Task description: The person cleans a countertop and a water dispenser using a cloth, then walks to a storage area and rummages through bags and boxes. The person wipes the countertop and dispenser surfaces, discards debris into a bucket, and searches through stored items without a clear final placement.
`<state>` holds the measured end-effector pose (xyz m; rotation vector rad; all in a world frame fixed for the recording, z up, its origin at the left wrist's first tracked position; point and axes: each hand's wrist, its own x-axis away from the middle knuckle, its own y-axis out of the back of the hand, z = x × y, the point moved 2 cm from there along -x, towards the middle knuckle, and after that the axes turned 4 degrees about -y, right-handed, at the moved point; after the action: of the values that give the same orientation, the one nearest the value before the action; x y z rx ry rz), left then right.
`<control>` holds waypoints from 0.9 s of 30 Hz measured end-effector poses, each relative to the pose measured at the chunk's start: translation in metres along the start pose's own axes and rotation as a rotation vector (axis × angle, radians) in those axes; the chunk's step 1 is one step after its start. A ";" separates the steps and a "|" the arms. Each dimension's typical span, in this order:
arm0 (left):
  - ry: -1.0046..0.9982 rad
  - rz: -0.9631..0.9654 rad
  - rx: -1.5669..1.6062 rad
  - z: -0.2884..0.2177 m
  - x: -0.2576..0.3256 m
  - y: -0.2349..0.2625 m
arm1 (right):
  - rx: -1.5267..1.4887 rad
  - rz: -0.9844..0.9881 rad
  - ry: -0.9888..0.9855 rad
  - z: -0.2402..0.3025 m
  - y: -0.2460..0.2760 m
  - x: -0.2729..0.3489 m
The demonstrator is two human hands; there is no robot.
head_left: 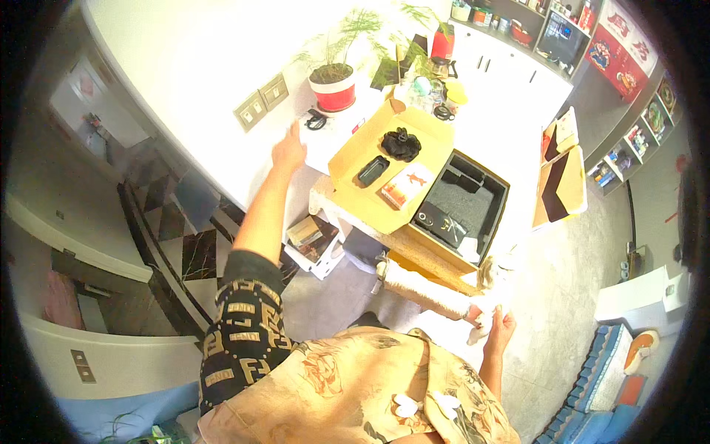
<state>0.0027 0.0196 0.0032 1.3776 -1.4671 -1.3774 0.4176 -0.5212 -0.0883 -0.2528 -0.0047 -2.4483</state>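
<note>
My left hand reaches over the white counter with a finger stretched out, holding nothing I can see. Just beyond its fingertip lies a black coiled cable. My right hand is low on the right, its fingers apart beside the end of a pale, rope-like cylinder; glare blurs its fingertips. Between the hands an open cardboard box rests on the counter. On its lid are a black scrunched bundle, a small black tray and a white-and-red carton. Dark foam fills its base, holding a black item.
A potted plant in a red-and-white pot stands by the wall switches. Behind the box are a red appliance and assorted clutter. Beneath the counter sits a white crate. Cardboard pieces stand at right, near a blue-edged seat.
</note>
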 end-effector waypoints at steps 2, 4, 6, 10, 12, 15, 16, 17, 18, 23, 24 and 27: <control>-0.072 0.041 0.115 0.009 0.025 -0.046 | 0.062 0.028 0.048 0.012 -0.015 0.001; -0.133 0.108 0.179 0.002 0.082 -0.089 | 0.025 0.015 -0.011 0.015 0.000 0.009; -0.174 0.079 0.256 -0.002 0.105 -0.108 | -0.024 0.034 -0.078 0.020 -0.008 0.005; -0.188 -0.029 0.417 -0.006 0.109 -0.106 | -0.041 0.077 -0.144 0.047 -0.014 0.008; -0.203 -0.130 0.451 -0.002 0.097 -0.094 | -0.058 0.111 -0.147 0.063 -0.032 0.008; -0.263 -0.303 0.486 0.006 0.065 -0.069 | 0.063 0.161 -0.014 0.084 -0.085 0.000; -0.299 -0.357 0.498 0.009 0.054 -0.062 | 0.055 0.106 0.110 0.085 -0.112 -0.003; -0.339 -0.409 0.514 0.013 0.041 -0.054 | 0.098 0.094 0.095 0.087 -0.139 -0.007; -0.390 -0.424 0.504 0.015 0.025 -0.046 | 0.133 0.115 0.112 0.089 -0.166 -0.012; -0.598 -0.424 0.484 0.020 -0.049 -0.032 | 0.336 0.277 0.171 0.097 -0.308 -0.041; -0.566 -0.325 0.443 0.018 -0.063 -0.036 | 0.405 0.275 0.235 0.101 -0.335 -0.048; -0.580 -0.255 0.377 0.015 -0.094 -0.050 | 0.476 0.236 0.399 0.108 -0.414 -0.065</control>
<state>0.0190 0.1199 -0.0315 1.5044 -2.0648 -1.8378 0.2273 -0.1508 0.0311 0.4205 -0.3572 -2.1451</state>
